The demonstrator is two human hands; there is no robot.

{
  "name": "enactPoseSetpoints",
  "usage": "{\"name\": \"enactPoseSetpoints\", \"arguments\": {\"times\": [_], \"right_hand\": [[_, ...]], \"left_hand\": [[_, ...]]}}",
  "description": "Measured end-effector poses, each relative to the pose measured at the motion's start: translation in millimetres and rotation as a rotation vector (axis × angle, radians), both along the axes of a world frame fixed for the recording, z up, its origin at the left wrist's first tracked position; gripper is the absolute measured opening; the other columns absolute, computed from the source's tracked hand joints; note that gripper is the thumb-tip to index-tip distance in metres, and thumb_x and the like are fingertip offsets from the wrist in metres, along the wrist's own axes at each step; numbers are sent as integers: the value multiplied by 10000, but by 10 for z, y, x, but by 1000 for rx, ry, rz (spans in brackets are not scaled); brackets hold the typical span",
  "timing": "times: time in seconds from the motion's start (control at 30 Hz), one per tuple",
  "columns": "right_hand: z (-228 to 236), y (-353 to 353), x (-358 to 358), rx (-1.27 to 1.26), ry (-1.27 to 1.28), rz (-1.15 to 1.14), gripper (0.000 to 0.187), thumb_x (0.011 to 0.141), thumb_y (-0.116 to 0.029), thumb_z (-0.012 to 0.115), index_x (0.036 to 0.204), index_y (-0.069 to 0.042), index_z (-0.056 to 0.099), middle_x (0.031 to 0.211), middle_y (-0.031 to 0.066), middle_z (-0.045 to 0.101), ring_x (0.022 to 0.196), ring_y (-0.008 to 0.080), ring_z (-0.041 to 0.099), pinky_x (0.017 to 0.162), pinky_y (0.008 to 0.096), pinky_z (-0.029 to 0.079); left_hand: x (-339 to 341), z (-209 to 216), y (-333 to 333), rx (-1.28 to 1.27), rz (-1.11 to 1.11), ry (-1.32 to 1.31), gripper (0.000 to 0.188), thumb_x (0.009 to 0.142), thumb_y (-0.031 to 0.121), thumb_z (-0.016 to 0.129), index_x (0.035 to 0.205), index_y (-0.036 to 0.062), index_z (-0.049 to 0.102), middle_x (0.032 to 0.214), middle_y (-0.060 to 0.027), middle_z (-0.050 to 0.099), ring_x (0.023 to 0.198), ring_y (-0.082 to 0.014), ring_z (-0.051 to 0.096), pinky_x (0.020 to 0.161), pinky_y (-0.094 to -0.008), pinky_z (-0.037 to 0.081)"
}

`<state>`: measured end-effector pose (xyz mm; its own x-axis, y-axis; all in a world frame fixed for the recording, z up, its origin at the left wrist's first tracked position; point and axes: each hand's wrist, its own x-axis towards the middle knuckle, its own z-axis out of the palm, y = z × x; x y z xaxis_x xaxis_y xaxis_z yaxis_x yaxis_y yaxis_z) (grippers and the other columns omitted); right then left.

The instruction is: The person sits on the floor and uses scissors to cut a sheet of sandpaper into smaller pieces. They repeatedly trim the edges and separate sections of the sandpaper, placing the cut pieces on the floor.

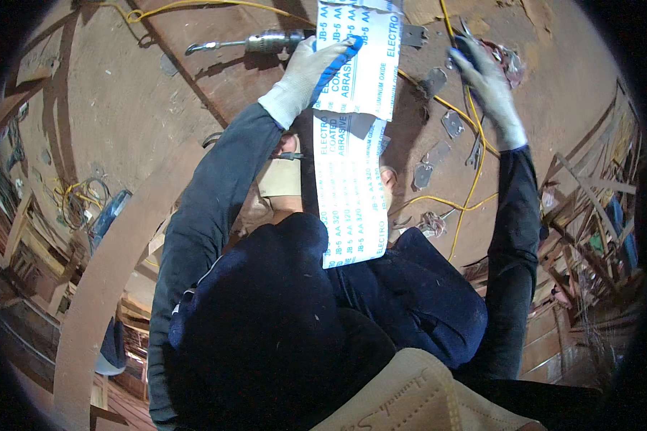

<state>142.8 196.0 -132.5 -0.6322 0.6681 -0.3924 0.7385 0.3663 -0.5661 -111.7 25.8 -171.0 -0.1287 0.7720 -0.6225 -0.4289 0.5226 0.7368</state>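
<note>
Lying lengthwise away from the body, the white paper strip (pixel 352 194) with blue print has its near end at the dark trousers (pixel 410 302) and its long axis running almost straight ahead. A ragged edge crosses it partway; whether it is one piece or two overlapping, I cannot tell. Farther up, the left hand (pixel 313 75), gloved, pinches the strip's left edge, thumb laid over the printed face, its forearm slanting in from the lower left. This is the nearer hand. Well apart to the right, the right hand (pixel 482 72) reaches forward with thumb and fingers parted, beside a reddish bundle (pixel 509 63); I cannot tell whether it grips anything. From there the strip lies to its left. Between them, metal plates (pixel 431 82) and a yellow cord (pixel 474 118) rest on the floor (pixel 553 57). Beyond the left wrist, a drill (pixel 273 42) points left.
</note>
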Motion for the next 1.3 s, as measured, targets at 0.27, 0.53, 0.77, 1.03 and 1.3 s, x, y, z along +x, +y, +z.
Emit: {"name": "enactPoseSetpoints", "arguments": {"times": [0.27, 0.53, 0.77, 1.03, 1.3], "right_hand": [[379, -968, -2, -404, 206, -289, 504, 842, -365, 553, 1238, -73, 442, 1042, 143, 599, 911, 210, 599, 780, 346, 476], [704, -1211, 711, -153, 421, -480, 327, 829, -205, 564, 1117, -51, 565, 860, 72, 642, 743, 134, 612, 665, 283, 495], [772, -924, 2016, -64, 543, -1005, 234, 851, -168, 570, 1047, -42, 598, 809, -9, 604, 636, 54, 514, 563, 231, 463], [701, -1417, 3329, -165, -28, -568, 653, 853, -474, 475, 1338, -57, 343, 1288, 191, 450, 1206, 284, 426, 991, 352, 326], [2051, -1553, 2508, -263, 323, -348, 550, 784, -301, 625, 1249, -65, 450, 1156, 126, 535, 1064, 208, 507, 901, 311, 398]], "left_hand": [[717, 244, 36, 108, 168, -422, 318, 876, 236, 568, 1132, 59, 504, 1086, -85, 590, 960, -179, 597, 767, -291, 527], [1338, 557, -248, 191, 201, -628, 426, 865, 46, 536, 1270, 41, 404, 1134, -92, 548, 1016, -170, 549, 905, -305, 460], [1638, 610, -206, 50, 12, -675, 330, 857, 94, 568, 1172, 21, 503, 1108, -53, 575, 1017, -146, 552, 895, -276, 451], [2417, 671, -72, 16, -318, 44, 301, 826, 231, 627, 1053, 36, 590, 950, -16, 599, 874, -99, 544, 802, -260, 436], [1559, 1698, 979, 426, 51, 57, 226, 868, 222, 540, 1024, 64, 583, 971, -38, 602, 918, -158, 567, 823, -287, 443]]}}
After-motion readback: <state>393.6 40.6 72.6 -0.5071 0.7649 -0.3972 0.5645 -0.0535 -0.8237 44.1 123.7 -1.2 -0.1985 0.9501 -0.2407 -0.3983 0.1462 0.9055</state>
